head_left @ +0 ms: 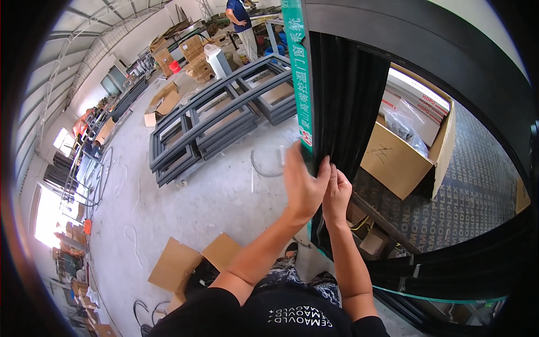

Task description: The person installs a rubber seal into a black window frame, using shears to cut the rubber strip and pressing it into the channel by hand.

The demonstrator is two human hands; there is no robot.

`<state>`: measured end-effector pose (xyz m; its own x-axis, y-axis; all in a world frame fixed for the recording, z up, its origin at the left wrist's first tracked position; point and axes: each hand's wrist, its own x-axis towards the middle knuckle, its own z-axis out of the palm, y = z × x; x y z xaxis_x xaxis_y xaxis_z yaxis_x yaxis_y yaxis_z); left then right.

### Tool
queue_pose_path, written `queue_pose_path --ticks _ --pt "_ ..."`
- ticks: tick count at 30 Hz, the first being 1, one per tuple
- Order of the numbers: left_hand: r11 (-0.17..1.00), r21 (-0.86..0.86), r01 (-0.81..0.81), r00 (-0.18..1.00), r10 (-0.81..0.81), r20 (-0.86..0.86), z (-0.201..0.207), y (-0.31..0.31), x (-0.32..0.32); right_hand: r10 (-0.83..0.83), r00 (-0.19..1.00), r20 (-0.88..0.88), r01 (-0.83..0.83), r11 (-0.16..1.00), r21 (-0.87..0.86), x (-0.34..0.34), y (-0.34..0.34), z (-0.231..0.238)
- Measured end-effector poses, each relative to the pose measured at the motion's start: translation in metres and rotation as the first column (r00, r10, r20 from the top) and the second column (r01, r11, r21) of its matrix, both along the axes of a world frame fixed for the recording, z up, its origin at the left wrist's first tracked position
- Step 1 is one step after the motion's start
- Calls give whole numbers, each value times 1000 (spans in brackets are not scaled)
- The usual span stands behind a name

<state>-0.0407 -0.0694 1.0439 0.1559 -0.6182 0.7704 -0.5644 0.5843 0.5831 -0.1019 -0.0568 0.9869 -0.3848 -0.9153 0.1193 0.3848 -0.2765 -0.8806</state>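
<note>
A large black window frame (pixel 415 25) stands upright in front of me, green printed protective film (pixel 296 67) running along the outer face of its near side. My left hand (pixel 302 186) is wrapped over the edge of that side, its thumb pressed on the black inner face (pixel 351 95). Right beside it, my right hand (pixel 338 196) is closed, thumb and fingertips pinched together against the same black face. Whatever lies between those fingertips is too small and dark to make out.
Through the frame shows an open cardboard box (pixel 401 168) of white cartons and plastic bags on a dark patterned board (pixel 449 219). Stacked dark grey window frames (pixel 224 112) lie on the floor at left. Another open box (pixel 177 264) is near my legs. A person (pixel 240 22) stands far back.
</note>
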Motion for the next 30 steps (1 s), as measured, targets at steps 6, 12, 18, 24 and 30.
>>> queue_pose_path --ticks 6,12,18,24,30 --pt "996 90 -10 1000 12 -20 -9 3 -1 23 1000 7 -23 1000 12 -3 -1 1" --pt "977 197 79 986 -47 -161 -1 4 5 -70 986 -154 68 998 -14 -5 8 7" --pt "998 61 -24 993 30 -110 -1 0 -1 -282 848 -449 261 959 -109 7 2 0" --pt "998 18 -67 994 68 -81 -5 -1 0 -325 822 -468 283 946 -159 10 2 -5" --pt "995 98 32 990 -18 -139 -15 5 5 -322 786 -527 291 946 -143 10 4 1"
